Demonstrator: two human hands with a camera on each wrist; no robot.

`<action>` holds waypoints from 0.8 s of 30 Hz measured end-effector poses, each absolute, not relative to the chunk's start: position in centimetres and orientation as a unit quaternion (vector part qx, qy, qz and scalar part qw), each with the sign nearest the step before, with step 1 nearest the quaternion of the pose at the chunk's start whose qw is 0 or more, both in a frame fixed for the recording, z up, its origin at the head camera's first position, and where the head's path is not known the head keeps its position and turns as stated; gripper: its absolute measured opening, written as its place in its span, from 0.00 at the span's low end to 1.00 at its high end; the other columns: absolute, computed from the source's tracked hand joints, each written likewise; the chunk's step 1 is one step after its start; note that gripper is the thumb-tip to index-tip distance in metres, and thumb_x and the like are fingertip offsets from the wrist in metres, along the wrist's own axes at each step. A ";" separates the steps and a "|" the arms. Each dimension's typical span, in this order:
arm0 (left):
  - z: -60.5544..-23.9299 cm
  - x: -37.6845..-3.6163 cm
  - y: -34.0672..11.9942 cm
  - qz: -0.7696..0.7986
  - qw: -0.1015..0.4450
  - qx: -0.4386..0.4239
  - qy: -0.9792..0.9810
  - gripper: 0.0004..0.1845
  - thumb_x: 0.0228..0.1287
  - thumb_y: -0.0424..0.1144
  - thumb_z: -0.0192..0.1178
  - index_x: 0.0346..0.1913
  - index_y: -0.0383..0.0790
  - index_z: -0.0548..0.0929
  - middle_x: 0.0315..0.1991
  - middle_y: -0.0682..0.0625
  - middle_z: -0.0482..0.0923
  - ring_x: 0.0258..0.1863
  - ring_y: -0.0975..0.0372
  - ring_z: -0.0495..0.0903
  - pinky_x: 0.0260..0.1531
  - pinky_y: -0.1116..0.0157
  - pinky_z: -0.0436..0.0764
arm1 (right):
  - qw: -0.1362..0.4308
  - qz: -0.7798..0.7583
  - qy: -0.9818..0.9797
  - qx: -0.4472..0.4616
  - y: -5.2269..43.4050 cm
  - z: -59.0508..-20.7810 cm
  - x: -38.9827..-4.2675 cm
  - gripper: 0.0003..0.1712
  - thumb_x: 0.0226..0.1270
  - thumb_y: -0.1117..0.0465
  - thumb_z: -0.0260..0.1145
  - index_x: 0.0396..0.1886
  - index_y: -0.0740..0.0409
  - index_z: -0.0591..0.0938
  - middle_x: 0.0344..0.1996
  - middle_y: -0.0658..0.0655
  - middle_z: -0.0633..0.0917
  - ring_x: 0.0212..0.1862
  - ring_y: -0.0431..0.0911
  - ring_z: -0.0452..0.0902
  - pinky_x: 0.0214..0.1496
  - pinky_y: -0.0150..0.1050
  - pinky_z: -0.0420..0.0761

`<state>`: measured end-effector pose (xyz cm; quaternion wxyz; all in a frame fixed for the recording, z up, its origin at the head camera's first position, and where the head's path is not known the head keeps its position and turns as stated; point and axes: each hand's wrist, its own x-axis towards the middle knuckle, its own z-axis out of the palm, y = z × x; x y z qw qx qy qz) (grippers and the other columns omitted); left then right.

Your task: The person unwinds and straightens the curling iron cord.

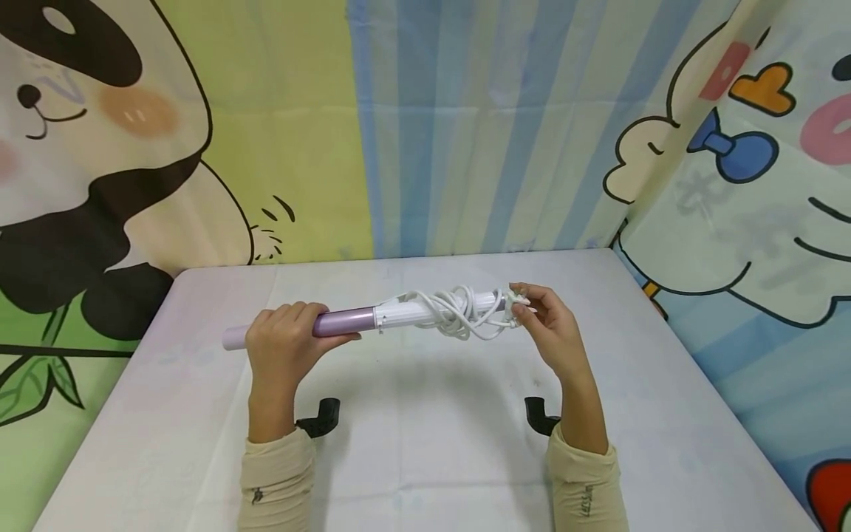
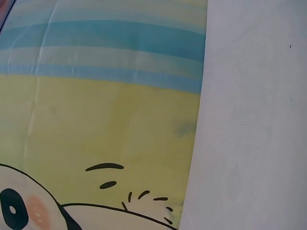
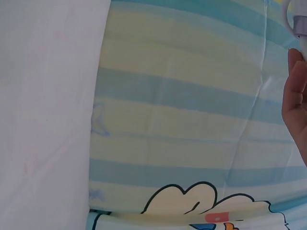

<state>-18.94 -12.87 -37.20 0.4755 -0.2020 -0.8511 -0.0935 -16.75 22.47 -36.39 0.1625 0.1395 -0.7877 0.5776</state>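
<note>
Two hands held a curling iron (image 1: 346, 323) above the table (image 1: 425, 443). Left hand (image 1: 282, 347) gripped its purple barrel; right hand (image 1: 555, 332) pinched the white plug (image 1: 517, 304) beside the bundled cord (image 1: 459, 314).

A worktop (image 1: 425, 443) covered with a white, faintly creased cloth (image 1: 665, 414) fills the lower part of the head view. It stands against cartoon-printed hangings at the back and on both sides. Nothing can be made out lying directly on it.
</note>
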 end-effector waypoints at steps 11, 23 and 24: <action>-37.3 -19.0 -12.8 -0.100 0.478 -0.203 -0.849 0.30 0.28 0.64 0.68 0.23 0.39 0.80 0.17 0.46 0.80 0.14 0.55 0.77 0.15 0.63 0.66 | 0.210 0.540 -0.797 0.167 22.5 -36.5 -16.8 0.12 0.60 0.74 0.58 0.43 0.73 0.69 0.51 0.66 0.75 0.43 0.31 0.74 0.42 0.20 0.74; -37.0 -18.9 -12.6 -0.081 0.468 -0.195 -0.858 0.30 0.28 0.64 0.70 0.24 0.39 0.80 0.18 0.45 0.81 0.15 0.55 0.78 0.15 0.62 0.67 | 0.212 0.494 -0.820 0.198 21.5 -34.6 -15.6 0.14 0.53 0.79 0.61 0.41 0.76 0.71 0.43 0.70 0.70 0.44 0.29 0.71 0.41 0.19 0.75; -37.0 -18.9 -12.6 -0.083 0.469 -0.196 -0.857 0.30 0.27 0.63 0.70 0.24 0.38 0.80 0.18 0.45 0.81 0.15 0.55 0.78 0.15 0.62 0.66 | 0.211 0.488 -0.824 0.197 21.4 -34.4 -15.5 0.14 0.53 0.79 0.61 0.41 0.76 0.71 0.43 0.70 0.71 0.44 0.29 0.71 0.41 0.19 0.74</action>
